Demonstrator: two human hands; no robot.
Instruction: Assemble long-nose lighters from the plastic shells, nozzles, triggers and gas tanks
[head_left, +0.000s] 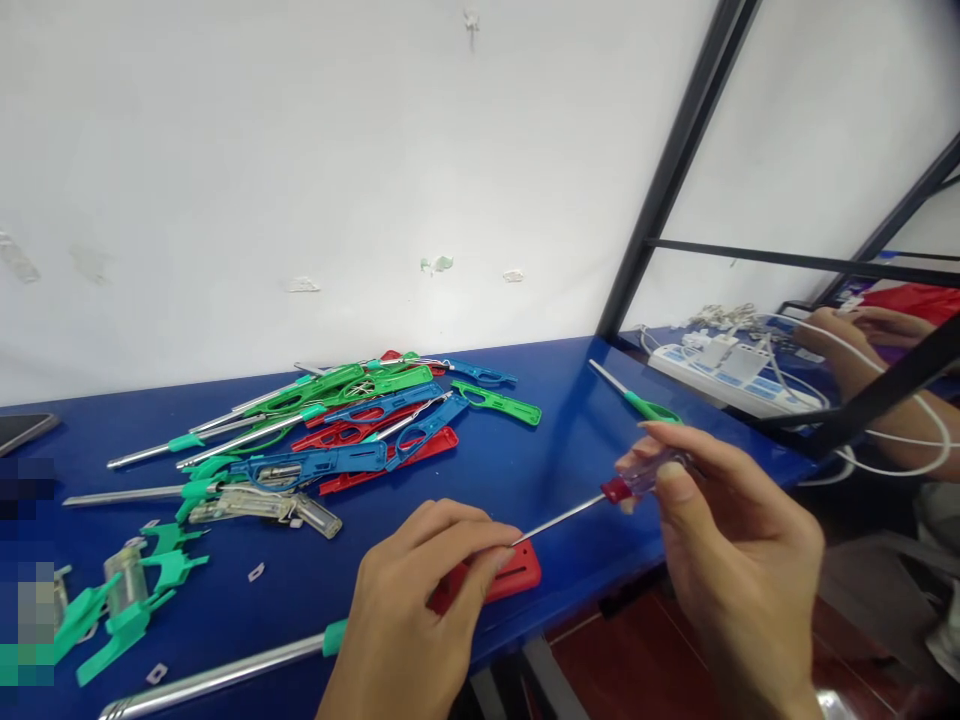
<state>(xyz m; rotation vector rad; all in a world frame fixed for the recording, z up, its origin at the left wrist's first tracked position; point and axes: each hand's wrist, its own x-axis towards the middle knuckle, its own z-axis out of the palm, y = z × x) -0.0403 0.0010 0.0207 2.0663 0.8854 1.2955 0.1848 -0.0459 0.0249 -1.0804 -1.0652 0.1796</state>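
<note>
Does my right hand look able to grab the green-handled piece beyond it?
Probably, though your right hand holds a screwdriver; the green-handled piece lies just beyond, with nothing on top.

Looks like a small workshop here: lighter parts [382, 400] heaped across my blue surface [300, 590]. There's a power strip [735, 380] alongside.

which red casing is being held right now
The red casing in the left hand, by the near edge of the table; the other red casings lie heaped farther back

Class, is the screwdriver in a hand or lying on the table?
In a hand: the right hand grips the screwdriver by its see-through handle.
</note>
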